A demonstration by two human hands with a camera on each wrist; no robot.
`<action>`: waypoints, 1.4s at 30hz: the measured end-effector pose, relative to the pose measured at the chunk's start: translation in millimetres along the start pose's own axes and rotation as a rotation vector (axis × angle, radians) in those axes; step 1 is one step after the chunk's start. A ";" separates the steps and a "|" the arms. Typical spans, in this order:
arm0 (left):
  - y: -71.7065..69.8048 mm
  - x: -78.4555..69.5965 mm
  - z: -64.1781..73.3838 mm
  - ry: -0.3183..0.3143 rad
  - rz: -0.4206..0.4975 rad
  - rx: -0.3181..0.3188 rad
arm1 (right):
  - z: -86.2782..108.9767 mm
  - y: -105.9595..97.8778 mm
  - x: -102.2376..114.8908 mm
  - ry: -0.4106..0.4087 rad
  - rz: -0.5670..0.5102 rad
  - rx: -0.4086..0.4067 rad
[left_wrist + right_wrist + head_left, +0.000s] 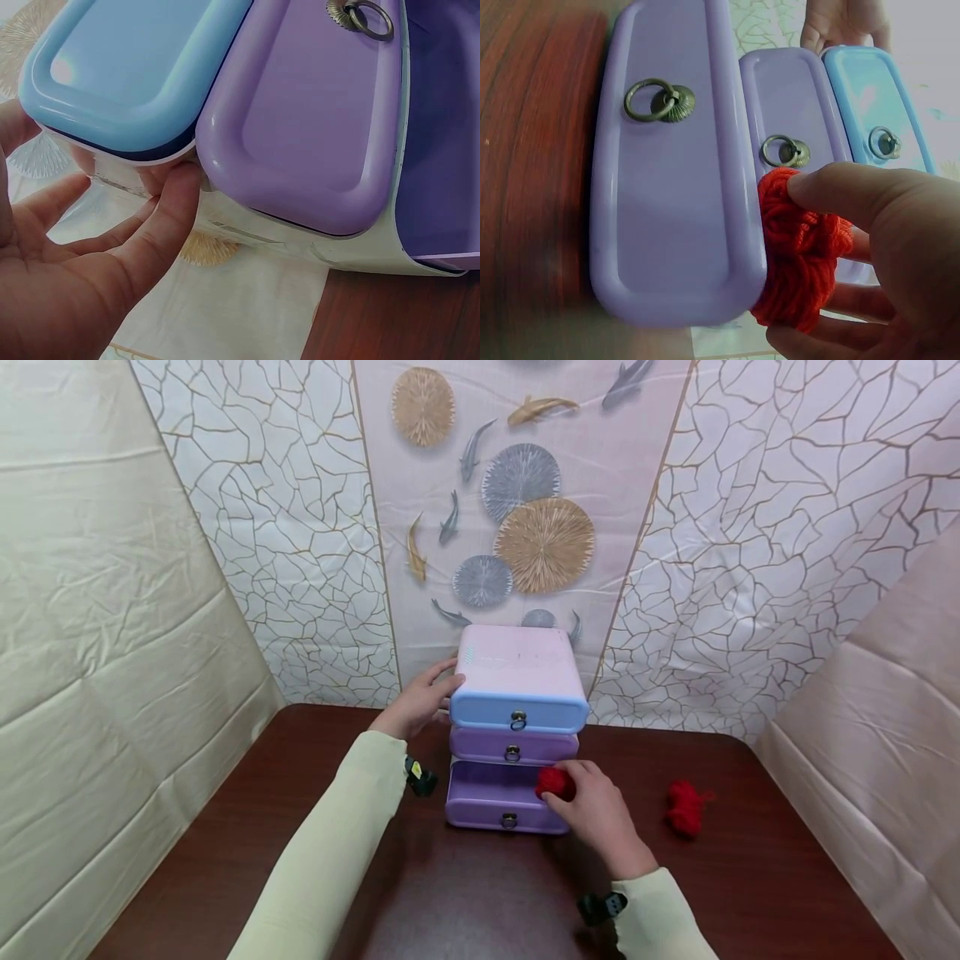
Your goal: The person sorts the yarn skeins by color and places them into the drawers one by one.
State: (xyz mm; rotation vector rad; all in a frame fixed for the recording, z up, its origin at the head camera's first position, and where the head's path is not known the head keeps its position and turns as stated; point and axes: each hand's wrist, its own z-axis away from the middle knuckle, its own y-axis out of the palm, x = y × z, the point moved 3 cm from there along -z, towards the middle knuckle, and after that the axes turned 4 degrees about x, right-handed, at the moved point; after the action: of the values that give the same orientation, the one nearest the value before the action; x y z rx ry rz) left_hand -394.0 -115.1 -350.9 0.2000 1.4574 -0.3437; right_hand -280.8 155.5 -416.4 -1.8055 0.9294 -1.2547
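A small drawer chest [517, 660] with a pink top stands on the table. Its blue top drawer [480, 713] and purple middle drawer [476, 743] are in, while the purple bottom drawer [472, 814] is pulled out. My right hand [600, 810] grips a red yarn bundle [799, 255] between thumb and fingers at the right end of that bottom drawer, by its front panel [679, 225]. My left hand [420, 700] rests against the chest's left side, fingers spread and touching its side by the blue drawer in the left wrist view.
Another red yarn bundle [685, 808] lies on the dark wooden table [300, 827], right of the chest. A patterned cloth [315, 527] hangs behind the table, and beige cloth [97, 652] hangs at both sides. Each drawer front has a ring pull [509, 820].
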 end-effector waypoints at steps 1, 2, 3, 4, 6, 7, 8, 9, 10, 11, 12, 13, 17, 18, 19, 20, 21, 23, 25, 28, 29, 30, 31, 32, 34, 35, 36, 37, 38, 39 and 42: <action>0.0 -0.1 -0.1 -0.001 0.002 0.001 | -0.4 1.0 0.8 -0.002 0.000 0.001; 0.2 -0.3 0.0 -0.001 0.004 0.001 | -0.8 2.0 1.6 -0.003 -0.002 0.002; 0.2 -0.2 -0.2 0.001 0.005 0.000 | -1.2 3.0 2.3 -0.006 -0.001 0.001; 0.3 0.0 -0.3 0.002 0.009 -0.003 | -1.6 3.7 3.0 -0.010 -0.002 0.000; 0.5 0.6 -0.6 0.005 0.012 -0.008 | -2.1 5.3 4.1 -0.016 -0.001 -0.004; 0.6 1.0 -0.7 0.008 0.012 -0.013 | -2.3 5.9 4.6 -0.016 -0.001 -0.007; 0.7 1.5 -0.8 0.011 0.010 -0.017 | -2.7 6.6 4.9 -0.019 0.001 -0.008; 0.7 1.9 -0.9 0.014 0.006 -0.021 | -2.9 7.1 5.1 -0.022 0.003 -0.009; 0.9 2.3 -0.9 0.018 0.003 -0.024 | -2.9 7.6 5.4 -0.023 0.004 -0.009; 1.1 2.5 -0.9 0.022 -0.002 -0.025 | -2.7 8.1 5.6 -0.023 0.006 -0.008; 1.3 2.6 -0.8 0.026 -0.006 -0.027 | -2.7 8.2 5.9 -0.024 0.009 -0.008; 1.3 2.7 -0.7 0.029 -0.007 -0.029 | -2.6 8.3 6.1 -0.025 0.012 -0.008; 1.7 2.6 -0.3 0.031 -0.006 -0.036 | -2.2 7.7 6.0 -0.022 0.020 0.002; 1.8 2.4 -0.2 0.031 -0.004 -0.036 | -2.2 7.6 5.4 -0.020 0.020 0.005; 1.8 2.4 -0.3 0.030 -0.002 -0.037 | -2.1 7.4 4.8 -0.017 0.021 0.009; 1.8 2.4 -0.2 0.029 -0.003 -0.038 | -1.8 7.1 4.1 -0.014 0.020 0.013; 1.6 2.4 -0.3 0.029 -0.004 -0.037 | -1.4 6.7 3.2 -0.009 0.018 0.015; 1.6 2.3 -0.3 0.028 -0.003 -0.038 | -0.3 6.0 1.2 0.003 0.015 0.019; 1.5 2.2 -0.3 0.027 -0.007 -0.037 | 0.7 5.0 -0.5 0.010 0.018 0.018; 1.5 1.8 0.0 0.027 -0.013 -0.034 | 1.3 4.2 -3.3 0.025 0.021 0.017; 1.5 1.8 0.0 0.028 -0.014 -0.033 | 1.5 3.9 -4.0 0.031 0.022 0.018; 1.4 1.8 0.0 0.028 -0.014 -0.032 | 1.5 3.7 -4.5 0.035 0.023 0.018; 1.4 1.7 0.1 0.028 -0.015 -0.032 | 1.5 3.6 -5.2 0.041 0.022 0.019; 1.4 1.7 0.2 0.029 -0.017 -0.031 | 1.6 3.3 -5.8 0.046 0.020 0.020; 1.3 1.8 0.4 0.030 -0.015 -0.031 | 1.8 2.6 -7.2 0.053 0.020 0.020; 1.2 1.8 0.5 0.031 -0.013 -0.031 | 2.0 2.1 -7.8 0.055 0.018 0.017; 1.2 1.8 0.7 0.031 -0.014 -0.031 | 2.1 1.4 -8.7 0.054 0.017 0.014; 1.2 1.9 0.7 0.032 -0.014 -0.031 | 2.3 0.9 -9.6 0.056 0.017 0.011; 1.2 2.0 0.8 0.032 -0.012 -0.031 | 2.5 0.3 -10.6 0.056 0.017 0.009; 1.1 1.9 0.8 0.033 -0.013 -0.030 | 2.7 -0.2 -11.7 0.057 0.015 0.007; 1.0 2.1 0.5 0.033 -0.010 -0.033 | 3.3 -2.3 -15.0 0.068 0.009 0.006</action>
State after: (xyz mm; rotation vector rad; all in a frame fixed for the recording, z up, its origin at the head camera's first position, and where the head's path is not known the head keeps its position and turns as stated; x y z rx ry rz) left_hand -393.0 -114.5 -353.0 0.1725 1.4959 -0.3262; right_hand -281.3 170.1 -421.5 -1.7617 0.9693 -1.3189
